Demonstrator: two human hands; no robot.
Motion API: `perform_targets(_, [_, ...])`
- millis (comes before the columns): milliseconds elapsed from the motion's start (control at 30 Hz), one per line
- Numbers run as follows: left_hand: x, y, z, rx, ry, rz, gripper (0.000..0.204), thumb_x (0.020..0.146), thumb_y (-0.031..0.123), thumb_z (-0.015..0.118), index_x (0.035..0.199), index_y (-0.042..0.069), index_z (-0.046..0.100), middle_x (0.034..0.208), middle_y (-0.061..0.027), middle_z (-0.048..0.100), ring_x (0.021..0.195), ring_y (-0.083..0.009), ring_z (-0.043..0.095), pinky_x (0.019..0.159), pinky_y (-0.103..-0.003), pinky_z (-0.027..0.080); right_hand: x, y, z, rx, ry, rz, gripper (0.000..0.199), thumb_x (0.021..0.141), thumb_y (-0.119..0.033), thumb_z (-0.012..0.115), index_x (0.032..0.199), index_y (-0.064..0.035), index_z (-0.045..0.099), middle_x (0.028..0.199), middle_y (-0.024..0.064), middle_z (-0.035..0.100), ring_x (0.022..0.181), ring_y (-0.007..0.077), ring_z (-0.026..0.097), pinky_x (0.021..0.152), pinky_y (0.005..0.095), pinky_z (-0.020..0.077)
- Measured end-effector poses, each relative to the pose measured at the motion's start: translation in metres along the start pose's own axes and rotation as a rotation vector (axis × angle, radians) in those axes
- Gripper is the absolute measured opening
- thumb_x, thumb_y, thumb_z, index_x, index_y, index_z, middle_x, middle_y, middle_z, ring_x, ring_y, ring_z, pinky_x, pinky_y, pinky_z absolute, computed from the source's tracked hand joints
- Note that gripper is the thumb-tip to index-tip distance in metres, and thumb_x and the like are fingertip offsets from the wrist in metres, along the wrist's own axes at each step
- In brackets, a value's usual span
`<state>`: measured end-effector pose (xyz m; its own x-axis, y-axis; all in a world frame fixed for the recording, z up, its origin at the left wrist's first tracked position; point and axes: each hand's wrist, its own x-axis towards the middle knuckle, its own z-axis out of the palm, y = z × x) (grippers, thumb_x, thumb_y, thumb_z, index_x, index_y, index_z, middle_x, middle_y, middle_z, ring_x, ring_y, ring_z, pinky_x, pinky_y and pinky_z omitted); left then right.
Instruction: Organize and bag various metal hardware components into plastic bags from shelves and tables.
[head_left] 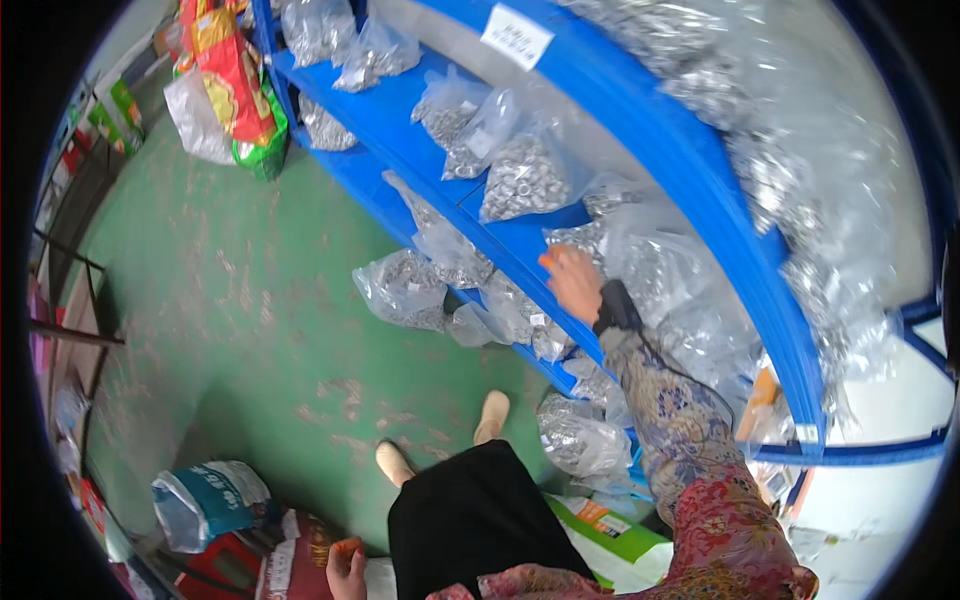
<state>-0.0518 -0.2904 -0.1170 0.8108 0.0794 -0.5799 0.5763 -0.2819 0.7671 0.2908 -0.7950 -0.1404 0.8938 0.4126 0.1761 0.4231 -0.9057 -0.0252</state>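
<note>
My right hand (575, 282) reaches over the edge of a blue shelf (520, 238), fingers stretched forward, orange at a fingertip. Nothing shows in its grasp. Just beyond the fingers lies a clear plastic bag of small metal parts (580, 238); whether they touch it I cannot tell. A larger clear bag (645, 275) sits beside my wrist, and a bag of ring-like metal fittings (525, 180) stands farther along the shelf. Low at the bottom edge, my left hand (346, 572) hangs with loosely bent fingers, also orange-tipped. No object is visible in it, and part of it is cut off.
Blue shelving curves along the right, its upper board (700, 190) above my arm. Bagged parts (402, 288) jut from a lower shelf. A teal and white sack (215, 503) stands at lower left on the green floor (250, 320). Colourful sacks (230, 80) stand at the far end.
</note>
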Motion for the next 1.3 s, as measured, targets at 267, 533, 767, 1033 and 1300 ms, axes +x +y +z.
perform_targets(267, [-0.003, -0.050, 0.064, -0.087, -0.002, -0.347, 0.021, 0.088, 0.011, 0.052, 0.105, 0.000, 0.055, 0.097, -0.0069, 0.058, 0.085, -0.0144, 0.055, 0.073, -0.025, 0.044, -0.002, 0.150, 0.063, -0.116, -0.139, 0.408, 0.035, 0.081, -0.041, 0.055, 0.107, -0.0185, 0.060, 0.100, 0.0108, 0.053, 0.103, 0.0305, 0.046, 0.088, 0.0445, 0.0339])
perform_targets(533, [0.048, 0.005, 0.122, -0.239, -0.121, -0.321, 0.023, 0.089, 0.014, 0.050, 0.108, 0.000, 0.054, 0.102, -0.0078, 0.057, 0.088, -0.0149, 0.055, 0.075, -0.026, 0.043, -0.033, 0.214, 0.057, -0.084, -0.002, 0.514, 0.029, 0.081, -0.034, 0.058, 0.090, -0.0071, 0.060, 0.085, 0.0081, 0.055, 0.091, 0.0269, 0.051, 0.080, 0.0428, 0.0361])
perform_targets(767, [0.049, 0.009, 0.103, -0.232, -0.040, -0.446, 0.026, 0.089, 0.017, 0.050, 0.108, 0.000, 0.055, 0.105, -0.0103, 0.058, 0.093, -0.0174, 0.055, 0.078, -0.027, 0.045, -0.023, 0.276, 0.028, 0.075, 0.474, 0.849, 0.060, 0.062, -0.024, 0.077, 0.109, 0.0041, 0.051, 0.096, 0.0158, 0.058, 0.087, 0.0247, 0.057, 0.079, 0.0325, 0.0433])
perform_targets(1033, [0.048, 0.002, 0.114, -0.186, -0.092, -0.441, 0.024, 0.088, 0.017, 0.052, 0.107, 0.002, 0.055, 0.103, -0.0083, 0.058, 0.093, -0.0173, 0.055, 0.078, -0.028, 0.044, 0.054, 0.229, 0.029, -0.006, 0.068, 0.951, 0.056, 0.072, -0.043, 0.063, 0.102, 0.0039, 0.057, 0.095, 0.0206, 0.061, 0.091, 0.0340, 0.058, 0.082, 0.0412, 0.0437])
perform_targets(1300, [0.049, -0.010, 0.142, -0.218, -0.138, -0.463, 0.023, 0.090, 0.017, 0.049, 0.106, 0.001, 0.055, 0.103, -0.0082, 0.058, 0.091, -0.0155, 0.055, 0.074, -0.027, 0.045, 0.024, 0.309, 0.079, -0.070, 0.316, 1.074, 0.048, 0.086, -0.043, 0.045, 0.091, 0.0014, 0.062, 0.091, 0.0238, 0.060, 0.088, 0.0416, 0.056, 0.075, 0.0457, 0.0436])
